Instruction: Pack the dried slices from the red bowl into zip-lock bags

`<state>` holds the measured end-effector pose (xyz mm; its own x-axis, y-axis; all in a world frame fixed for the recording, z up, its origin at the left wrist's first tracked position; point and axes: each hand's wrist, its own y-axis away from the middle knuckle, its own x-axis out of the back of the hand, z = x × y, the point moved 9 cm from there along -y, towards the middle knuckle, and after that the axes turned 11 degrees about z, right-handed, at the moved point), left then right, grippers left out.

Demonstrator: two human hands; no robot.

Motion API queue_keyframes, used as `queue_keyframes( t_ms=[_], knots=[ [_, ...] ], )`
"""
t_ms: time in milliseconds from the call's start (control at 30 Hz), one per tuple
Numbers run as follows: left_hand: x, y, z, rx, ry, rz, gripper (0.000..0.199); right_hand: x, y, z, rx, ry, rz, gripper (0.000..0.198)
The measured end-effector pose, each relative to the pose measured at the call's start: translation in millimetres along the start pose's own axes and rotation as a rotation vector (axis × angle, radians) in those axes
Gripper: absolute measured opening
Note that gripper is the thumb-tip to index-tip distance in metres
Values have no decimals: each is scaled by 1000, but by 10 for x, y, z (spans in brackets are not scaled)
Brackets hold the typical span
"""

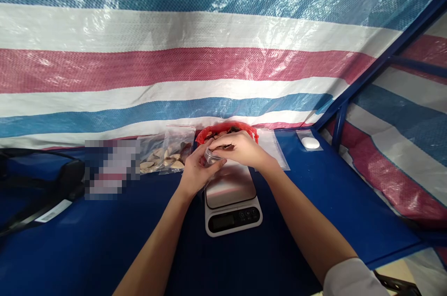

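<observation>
- Head view: left hand (198, 169), grip pinching a clear bag (210, 157) over the scale (230, 189).
- Right hand (241, 149), grip pinching a dark piece (225, 147) beside that opening.
- Red bag (254, 133) just behind, on the tabletop (321, 212).

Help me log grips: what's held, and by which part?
Left hand holds a clear bag near its mouth; right hand apparently a dark piece, gripped part unclear.

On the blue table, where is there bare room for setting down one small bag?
Bare table: right of the right forearm, nearer than the white oval item; between the left forearm and the black object; between both forearms, in front of the scale. Crowded: the back, with clear bags, red bag, left hand and right hand.
</observation>
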<state>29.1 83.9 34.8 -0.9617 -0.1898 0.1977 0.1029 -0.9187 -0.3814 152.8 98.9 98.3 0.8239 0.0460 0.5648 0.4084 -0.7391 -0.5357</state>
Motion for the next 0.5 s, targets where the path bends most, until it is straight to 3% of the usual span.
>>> queue_keyframes(
  t_ms=[333, 500],
  knots=[
    [52, 3, 68, -81, -40, 3, 73, -51, 16, 42, -67, -145, -58, 17],
    [46, 13, 135, -144, -62, 17, 67, -5, 25, 52, -98, -207, -39, 18]
  ],
)
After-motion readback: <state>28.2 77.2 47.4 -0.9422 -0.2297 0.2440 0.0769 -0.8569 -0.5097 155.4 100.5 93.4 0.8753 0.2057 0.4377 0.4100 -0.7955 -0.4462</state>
